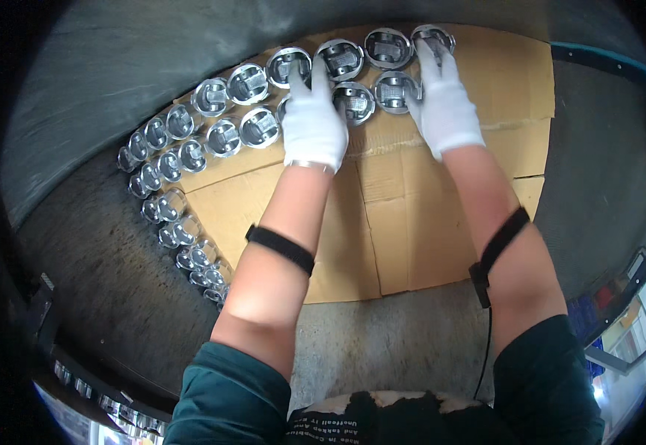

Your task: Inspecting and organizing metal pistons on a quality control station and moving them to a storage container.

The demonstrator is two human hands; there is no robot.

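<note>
Shiny silver pistons (248, 83), round-rimmed, with dark recesses and pale patches inside

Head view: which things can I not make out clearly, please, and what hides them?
In the head view:
1. Lower-row piston beside the left hand: mostly covered by that hand.
2. Far-right upper piston: inside partly covered by the right hand.
3. Whether either hand grips firmly: the hands themselves hide the contact.
4. Shiny things at lower left: too small and near the picture's edge.

White-gloved hands (314, 133), black forearm straps (282, 250), dark green sleeves (226, 389), black cable (489, 334)
</note>
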